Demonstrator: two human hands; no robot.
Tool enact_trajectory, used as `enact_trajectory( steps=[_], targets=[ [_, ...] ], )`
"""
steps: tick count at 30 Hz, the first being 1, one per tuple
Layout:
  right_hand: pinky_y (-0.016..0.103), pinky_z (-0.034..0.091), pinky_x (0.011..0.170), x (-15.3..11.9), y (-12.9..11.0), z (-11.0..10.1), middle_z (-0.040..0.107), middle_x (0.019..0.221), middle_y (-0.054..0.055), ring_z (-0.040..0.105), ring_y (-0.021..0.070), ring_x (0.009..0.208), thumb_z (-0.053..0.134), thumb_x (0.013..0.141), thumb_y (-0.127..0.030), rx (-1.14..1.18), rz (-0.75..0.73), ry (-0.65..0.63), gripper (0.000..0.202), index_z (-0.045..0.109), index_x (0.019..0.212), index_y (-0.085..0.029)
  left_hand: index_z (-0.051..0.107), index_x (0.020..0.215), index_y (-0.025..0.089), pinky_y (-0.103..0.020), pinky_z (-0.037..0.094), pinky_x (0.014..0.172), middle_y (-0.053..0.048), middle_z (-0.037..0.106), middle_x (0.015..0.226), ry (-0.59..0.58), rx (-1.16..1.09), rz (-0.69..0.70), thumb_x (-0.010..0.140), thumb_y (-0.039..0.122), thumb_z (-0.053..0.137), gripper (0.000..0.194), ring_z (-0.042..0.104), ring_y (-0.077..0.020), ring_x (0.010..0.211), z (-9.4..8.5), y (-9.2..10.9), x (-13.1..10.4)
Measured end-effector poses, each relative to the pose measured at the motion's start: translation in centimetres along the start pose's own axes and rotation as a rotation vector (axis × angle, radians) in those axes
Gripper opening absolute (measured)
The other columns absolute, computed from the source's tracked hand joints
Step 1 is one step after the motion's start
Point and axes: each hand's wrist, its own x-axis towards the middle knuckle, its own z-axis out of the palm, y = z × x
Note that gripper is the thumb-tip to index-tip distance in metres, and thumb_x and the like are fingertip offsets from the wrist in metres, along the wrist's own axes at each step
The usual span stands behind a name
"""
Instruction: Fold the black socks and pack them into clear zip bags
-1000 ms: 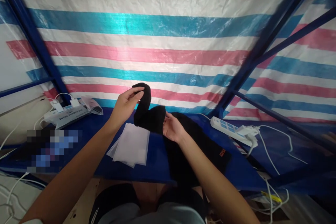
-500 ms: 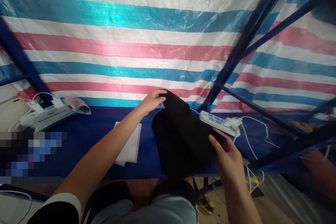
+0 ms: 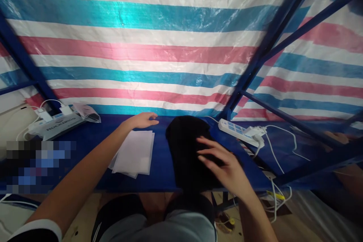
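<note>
A piece of black fabric (image 3: 187, 159) lies on the blue tabletop, its near end hanging over the front edge. Whether it is a garment cannot be made out. My right hand (image 3: 224, 164) is over the fabric's right side, fingers spread and holding nothing; whether the fingertips touch it is unclear. Farther left, my left hand (image 3: 143, 120) is empty with its fingers apart, just beyond a small stack of white sheets (image 3: 134, 153). Some gap separates that hand from the fabric.
On the right stands a white power strip (image 3: 241, 133) with plugs and trailing cables. Another plugged strip sits at the left beside a lettered white package (image 3: 61, 124). Blue metal posts (image 3: 252, 72) frame the striped sheeting behind. A second person's arm (image 3: 348, 177) shows at far right.
Both hands have let go of the raised fabric flap, which now lies down on the rest. My left hand moved left toward the sheets; my right hand shifted slightly left over the fabric.
</note>
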Motion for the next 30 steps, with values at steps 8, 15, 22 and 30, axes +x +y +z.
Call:
enact_trajectory(
  steps=[8, 15, 22, 30],
  targets=[
    [0.034, 0.059, 0.096, 7.5, -2.6, 4.9, 0.081, 0.117, 0.008, 0.077, 0.0261, 0.108, 0.086, 0.087, -0.051, 0.125, -0.109, -0.872, 0.046, 0.081, 0.125, -0.025, 0.058, 0.153, 0.024, -0.029, 0.054, 0.085, -0.014, 0.069, 0.144, -0.489, 0.211, -0.306, 0.054, 0.062, 0.091, 0.110, 0.071, -0.0324, 0.118, -3.4, -4.8, -4.0],
    [0.034, 0.058, 0.087, 16.8, -0.7, 9.5, 0.081, 0.106, 0.006, 0.074, 0.0221, 0.095, 0.075, 0.095, -0.055, 0.290, -0.063, -0.650, 0.040, 0.080, 0.116, -0.022, 0.077, 0.090, 0.023, -0.029, 0.045, 0.070, -0.002, 0.076, 0.090, -0.548, 0.169, -0.240, 0.055, 0.056, 0.089, 0.050, 0.067, -0.0236, 0.082, -2.7, -4.9, -3.9],
    [0.040, 0.056, 0.098, 20.7, 7.0, 18.5, 0.078, 0.111, 0.007, 0.071, 0.0255, 0.103, 0.073, 0.089, -0.066, 0.485, 0.321, -0.144, 0.048, 0.077, 0.107, -0.021, 0.078, 0.103, 0.020, -0.035, 0.057, 0.079, -0.006, 0.080, 0.100, -0.026, -0.290, -0.283, 0.068, 0.056, 0.087, 0.051, 0.075, -0.0311, 0.093, -2.8, -7.9, -6.1],
    [0.042, 0.063, 0.089, 19.1, 9.3, 19.7, 0.074, 0.131, 0.008, 0.075, 0.0263, 0.103, 0.067, 0.091, -0.074, 0.806, 0.448, -0.026, 0.067, 0.060, 0.139, -0.028, 0.068, 0.133, 0.017, -0.044, 0.059, 0.100, -0.014, 0.076, 0.131, 0.590, -0.815, -0.261, 0.075, 0.058, 0.089, 0.074, 0.075, -0.0296, 0.112, 1.0, -10.1, -7.3]
  ],
)
